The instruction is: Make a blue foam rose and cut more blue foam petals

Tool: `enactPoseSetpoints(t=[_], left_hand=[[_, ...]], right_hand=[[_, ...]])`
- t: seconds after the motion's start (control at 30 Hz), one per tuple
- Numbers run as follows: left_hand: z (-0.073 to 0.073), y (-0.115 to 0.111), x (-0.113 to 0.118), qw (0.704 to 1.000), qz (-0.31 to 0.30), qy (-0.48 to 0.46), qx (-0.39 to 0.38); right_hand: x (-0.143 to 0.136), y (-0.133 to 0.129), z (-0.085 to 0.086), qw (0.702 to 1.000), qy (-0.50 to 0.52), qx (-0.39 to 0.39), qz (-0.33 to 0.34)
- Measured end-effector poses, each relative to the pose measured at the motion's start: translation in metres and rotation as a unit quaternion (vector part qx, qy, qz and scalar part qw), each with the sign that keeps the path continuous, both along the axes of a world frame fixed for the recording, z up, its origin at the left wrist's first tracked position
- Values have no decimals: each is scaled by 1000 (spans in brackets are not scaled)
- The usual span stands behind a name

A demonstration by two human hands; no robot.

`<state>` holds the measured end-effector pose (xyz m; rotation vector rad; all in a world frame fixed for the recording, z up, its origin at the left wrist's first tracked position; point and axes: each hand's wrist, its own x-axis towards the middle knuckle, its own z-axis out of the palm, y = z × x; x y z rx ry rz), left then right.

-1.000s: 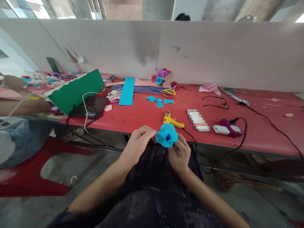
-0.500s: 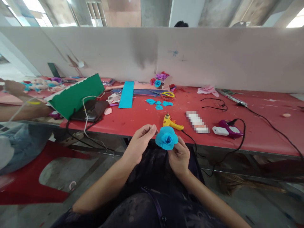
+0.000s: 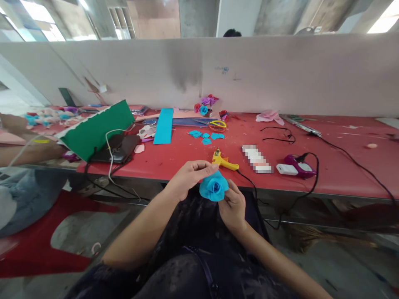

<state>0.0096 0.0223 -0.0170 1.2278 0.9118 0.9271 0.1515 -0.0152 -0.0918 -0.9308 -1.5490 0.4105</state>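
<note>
A blue paper flower (image 3: 214, 187) faces me just off the table's front edge. My right hand (image 3: 233, 206) is closed around its underside, where the fingers hide what they grip. My left hand (image 3: 190, 177) pinches the flower's upper left petal, thumb in front and fingers behind. Just beyond the flower, a yellow glue gun (image 3: 225, 161) lies on the red table. Several loose blue petals (image 3: 205, 136) are scattered farther back, near scissors with yellow handles (image 3: 217, 124).
A blue paper strip (image 3: 163, 126) and a green board (image 3: 99, 128) stand left. On the right are a pixelated flat object (image 3: 257, 158), glasses (image 3: 280, 135) and a purple power socket (image 3: 299, 167) with cords. Another person's arm (image 3: 28, 151) reaches in at far left.
My left hand has moved right, and its thumb now lies over the flower's upper petal. The flower is turned slightly in my right hand. The whole view has shifted a little.
</note>
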Motion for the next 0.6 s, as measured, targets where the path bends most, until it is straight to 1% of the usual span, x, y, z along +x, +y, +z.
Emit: enactPoseSetpoints(t=[0.1, 0.17, 0.23, 0.3, 0.37, 0.43, 0.47, 0.53, 0.6], left_hand=[[3, 3, 1, 1000, 0, 13, -11], [1, 6, 1, 998, 19, -11, -54], [-8, 7, 1, 993, 48, -53, -98], [-21, 5, 0, 989, 71, -84, -99], [-36, 2, 1, 995, 65, -67, -45], [-47, -2, 2, 998, 53, -26, 20], [-51, -4, 3, 996, 67, -8, 52], [-56, -7, 5, 987, 121, 19, 106], [-58, -8, 7, 975, 170, 19, 140]], right_hand=[[0, -1, -1, 1000, 0, -4, 14], [1, -1, -2, 1000, 3, -7, 22], [2, 1, -3, 1000, 20, -16, 19], [2, 4, -3, 998, 48, -35, -2], [2, 8, -1, 995, 81, -58, -21], [0, 12, 1, 991, 114, -71, -17], [-1, 13, 3, 989, 127, -72, -6], [-5, 13, 5, 987, 146, -64, 22], [-8, 13, 6, 986, 152, -54, 43]])
